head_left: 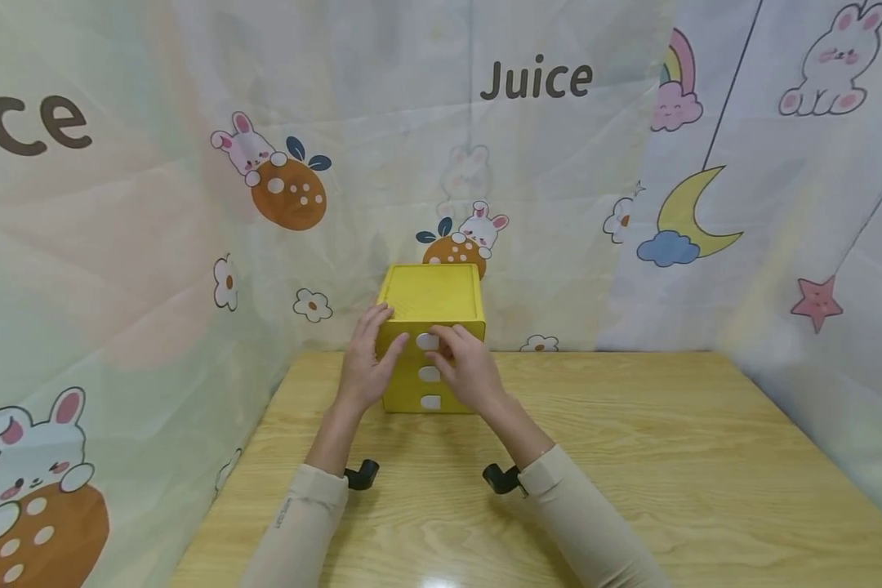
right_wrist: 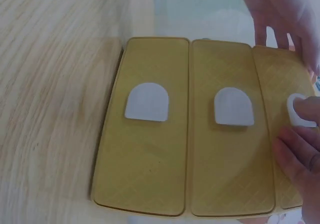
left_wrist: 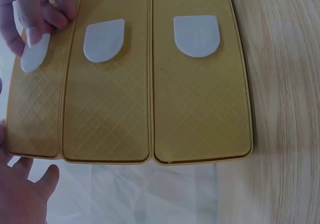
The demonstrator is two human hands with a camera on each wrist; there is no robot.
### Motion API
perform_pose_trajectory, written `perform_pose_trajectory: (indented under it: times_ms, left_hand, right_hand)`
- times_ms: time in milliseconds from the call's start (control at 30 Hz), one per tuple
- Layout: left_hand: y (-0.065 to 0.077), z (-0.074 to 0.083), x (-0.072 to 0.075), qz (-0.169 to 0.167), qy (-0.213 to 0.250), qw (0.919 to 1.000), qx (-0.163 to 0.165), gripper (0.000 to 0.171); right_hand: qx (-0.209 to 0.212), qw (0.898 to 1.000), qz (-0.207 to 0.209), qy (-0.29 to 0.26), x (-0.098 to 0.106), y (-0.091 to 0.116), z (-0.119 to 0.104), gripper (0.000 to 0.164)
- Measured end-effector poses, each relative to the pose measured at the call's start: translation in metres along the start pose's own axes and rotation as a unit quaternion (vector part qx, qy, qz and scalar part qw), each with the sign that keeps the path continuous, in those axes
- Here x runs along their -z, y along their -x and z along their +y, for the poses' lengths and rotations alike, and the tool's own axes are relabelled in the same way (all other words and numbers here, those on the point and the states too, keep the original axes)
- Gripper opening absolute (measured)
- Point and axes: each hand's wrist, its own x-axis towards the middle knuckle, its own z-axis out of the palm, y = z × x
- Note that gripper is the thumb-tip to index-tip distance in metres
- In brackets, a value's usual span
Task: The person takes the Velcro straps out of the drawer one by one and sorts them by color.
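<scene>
Fingers of the right hand (head_left: pixel 470 367) pinch, as far as we can see, the top white rounded plastic handle (head_left: pixel 426 341) on the front of the yellow box-shaped plastic three-drawer cabinet (head_left: pixel 432 294), which stands upright on the light wood-grain table (head_left: pixel 632 425), while the left hand (head_left: pixel 363 367) lays loosely straight fingers against that cabinet's upper left side. We judge that a hard pull on the handle could drag or tip the whole cabinet forward, because the left hand does not wrap round it, and that the handle, being small, could slip from so light a pinch.
</scene>
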Motion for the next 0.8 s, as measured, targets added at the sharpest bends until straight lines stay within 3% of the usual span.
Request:
perform_pose_trajectory:
  times_ms: [333, 800]
  left_hand:
    - [0.001, 0.003, -0.001, -0.009, 0.002, 0.9999, 0.008, 0.047]
    - [-0.002, 0.0, 0.002, -0.025, 0.032, 0.999, 0.019, 0.044]
  right_hand:
    - [-0.009, 0.998, 0.062, 0.006, -0.009, -0.002, 0.011, 0.02]
    - [0.005, 0.995, 0.082, -0.053, -0.001, -0.003, 0.014, 0.011]
